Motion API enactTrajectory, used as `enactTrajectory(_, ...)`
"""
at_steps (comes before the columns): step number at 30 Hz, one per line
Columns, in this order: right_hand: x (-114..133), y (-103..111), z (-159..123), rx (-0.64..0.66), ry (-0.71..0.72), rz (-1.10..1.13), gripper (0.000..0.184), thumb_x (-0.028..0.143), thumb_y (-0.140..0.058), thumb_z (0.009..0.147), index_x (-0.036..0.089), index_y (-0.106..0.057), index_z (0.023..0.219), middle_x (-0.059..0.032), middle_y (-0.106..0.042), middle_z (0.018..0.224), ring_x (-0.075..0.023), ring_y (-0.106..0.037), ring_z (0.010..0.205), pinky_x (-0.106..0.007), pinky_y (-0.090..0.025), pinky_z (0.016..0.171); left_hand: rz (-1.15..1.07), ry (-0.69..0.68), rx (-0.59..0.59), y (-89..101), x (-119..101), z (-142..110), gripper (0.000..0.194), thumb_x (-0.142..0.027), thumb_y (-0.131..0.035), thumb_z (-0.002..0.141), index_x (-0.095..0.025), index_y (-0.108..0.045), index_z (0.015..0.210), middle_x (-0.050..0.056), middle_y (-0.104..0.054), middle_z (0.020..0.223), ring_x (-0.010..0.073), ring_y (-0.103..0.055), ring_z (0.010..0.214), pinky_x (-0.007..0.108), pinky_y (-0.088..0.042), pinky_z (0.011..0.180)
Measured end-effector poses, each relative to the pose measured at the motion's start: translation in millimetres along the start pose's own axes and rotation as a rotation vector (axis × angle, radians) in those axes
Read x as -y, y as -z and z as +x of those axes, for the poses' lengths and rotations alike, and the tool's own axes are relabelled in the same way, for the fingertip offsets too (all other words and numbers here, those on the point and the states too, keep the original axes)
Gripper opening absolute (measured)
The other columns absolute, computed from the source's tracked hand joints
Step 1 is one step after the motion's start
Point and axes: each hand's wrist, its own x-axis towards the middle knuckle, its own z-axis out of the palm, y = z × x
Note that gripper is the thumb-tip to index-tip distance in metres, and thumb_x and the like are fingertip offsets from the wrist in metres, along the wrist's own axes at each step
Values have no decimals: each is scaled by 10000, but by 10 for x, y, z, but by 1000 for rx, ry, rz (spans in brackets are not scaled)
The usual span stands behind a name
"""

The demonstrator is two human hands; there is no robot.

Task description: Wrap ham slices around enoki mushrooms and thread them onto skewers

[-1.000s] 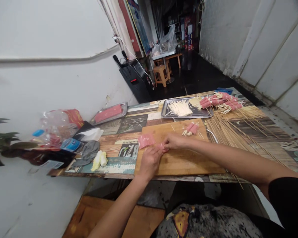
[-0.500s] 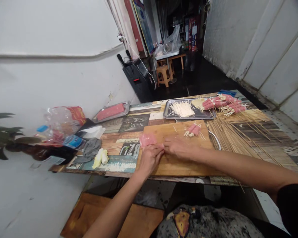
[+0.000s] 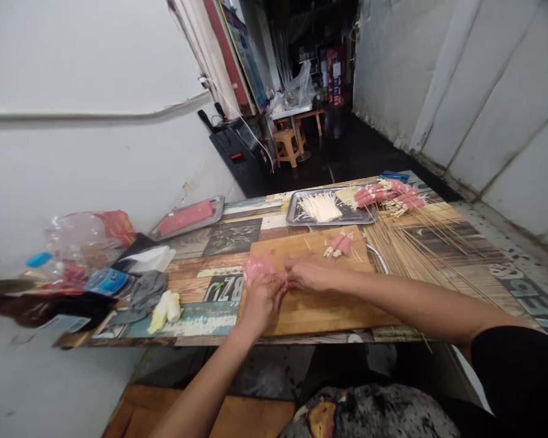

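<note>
From the head view I see my left hand and my right hand meeting over the near left part of the wooden cutting board, fingertips drawn together on a small pink piece of meat that lies between them on the board — the left curled with its fingers pressed onto it, the right pinching it from the other side, though the piece is so small and blurred here that I cannot tell just how much of it each hand has. Just beyond my left hand, at the board's left edge, lies a stack of thin pink meat slices. Farther up the board, apart from my hands, sit a few rolled pink bundles with pale mushroom stems poking out. Behind the board stands a metal tray holding a heap of white enoki mushrooms, and to its right a pile of finished skewers rests across loose bamboo sticks fanned over the table. To the left a second tray carries a red block of meat — nearer me lie a grey cloth, a pale yellow-white bit and a clutter of plastic bags.
</note>
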Motion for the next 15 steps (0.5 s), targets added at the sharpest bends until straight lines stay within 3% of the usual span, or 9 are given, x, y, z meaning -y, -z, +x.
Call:
enactTrajectory(4,89,6,-13,-35,-24,-82,224,205,-540,925,115,-743,894,-104,-694,927,-205,-552,845,-317,-360,733,-99,17,164,66,56,100,173,-197,-555,904,-173,-723,871,59,-716,795,176,-623,722,270,-406,667)
enactTrajectory(9,121,-169,41,-107,58,-219,264,163,-470,933,114,-727,901,-130,-704,932,-244,-566,899,-382,-369,838,-62,59,249,92,85,141,182,-155,-572,861,-148,-697,729,66,-699,735,184,-623,705,260,-397,646)
enactTrajectory(12,102,-134,90,-51,44,-181,234,139,-508,892,153,-738,852,-105,-716,892,-221,-578,851,-345,-382,814,-88,94,242,80,99,136,160,-156,-585,851,-171,-720,766,51,-716,777,181,-640,746,254,-408,668)
enactTrajectory(15,47,-11,156,60,-10,-16,197,157,-554,858,155,-750,842,-83,-715,832,-183,-562,719,-296,-383,666,-142,177,250,79,93,107,165,-190,-585,862,-207,-749,868,41,-744,889,180,-663,815,255,-441,722)
